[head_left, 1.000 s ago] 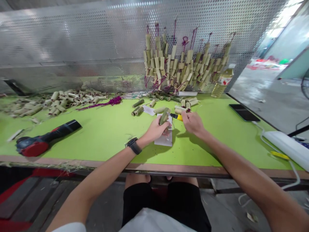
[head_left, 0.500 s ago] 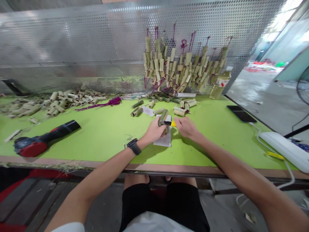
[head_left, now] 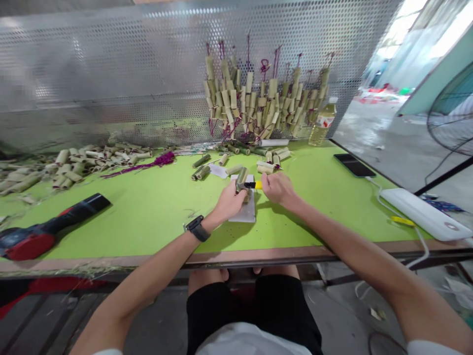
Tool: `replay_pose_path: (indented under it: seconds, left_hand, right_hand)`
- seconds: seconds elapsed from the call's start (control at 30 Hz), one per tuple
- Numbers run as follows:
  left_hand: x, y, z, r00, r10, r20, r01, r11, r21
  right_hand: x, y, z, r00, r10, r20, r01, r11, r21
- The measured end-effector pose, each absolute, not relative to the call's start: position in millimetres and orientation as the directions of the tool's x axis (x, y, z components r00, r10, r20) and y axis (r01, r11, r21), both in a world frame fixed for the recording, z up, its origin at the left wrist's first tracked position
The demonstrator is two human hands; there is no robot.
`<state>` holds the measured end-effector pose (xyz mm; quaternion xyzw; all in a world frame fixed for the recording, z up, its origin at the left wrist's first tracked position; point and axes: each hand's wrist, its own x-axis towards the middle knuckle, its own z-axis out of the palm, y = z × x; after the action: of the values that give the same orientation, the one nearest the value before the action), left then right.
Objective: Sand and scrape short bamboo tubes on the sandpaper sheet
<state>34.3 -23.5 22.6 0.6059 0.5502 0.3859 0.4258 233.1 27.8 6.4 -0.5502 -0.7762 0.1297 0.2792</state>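
Note:
My left hand point(head_left: 229, 201) is closed round a green bamboo piece point(head_left: 242, 176) above a white sheet point(head_left: 248, 213) on the green tabletop point(head_left: 148, 217). My right hand point(head_left: 277, 187) grips a tool with a yellow handle point(head_left: 258, 185) and a black front part. The tool's front end reaches the bamboo beside my left fingers; its exact tip is too small to make out. Short bamboo tubes point(head_left: 202, 171) lie to the left behind my hands, and paler ones point(head_left: 265, 167) lie just behind my right hand.
Strung bamboo pieces point(head_left: 258, 103) lean on the perforated metal panel point(head_left: 111, 74), near a bottle point(head_left: 322, 123). A bamboo pile point(head_left: 70, 167), purple strings point(head_left: 164, 159) and a red-black power tool point(head_left: 37, 239) occupy the left. A phone point(head_left: 354, 164) and white power strip point(head_left: 424, 212) lie right.
The view has swung slightly to the right, so the table's objects appear further left. Both hands keep their holds, with the tool still against the bamboo.

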Motion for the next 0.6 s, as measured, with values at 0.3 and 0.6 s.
replay_pose_path:
  seconds: [0.3,0.6]
  left_hand:
    - [43.1,-39.1,22.5,0.240,0.970,0.020,0.261,-0.084,0.962]
    - [37.8,-21.4,22.1,0.145,0.988,-0.058,0.119,0.040,0.992]
  right_hand:
    - [293.3,59.5,23.2,0.184,0.921,0.344,0.850,0.027,-0.526]
    - [257.7,44.1,20.5,0.042,0.979,0.202,0.804,0.087,-0.588]
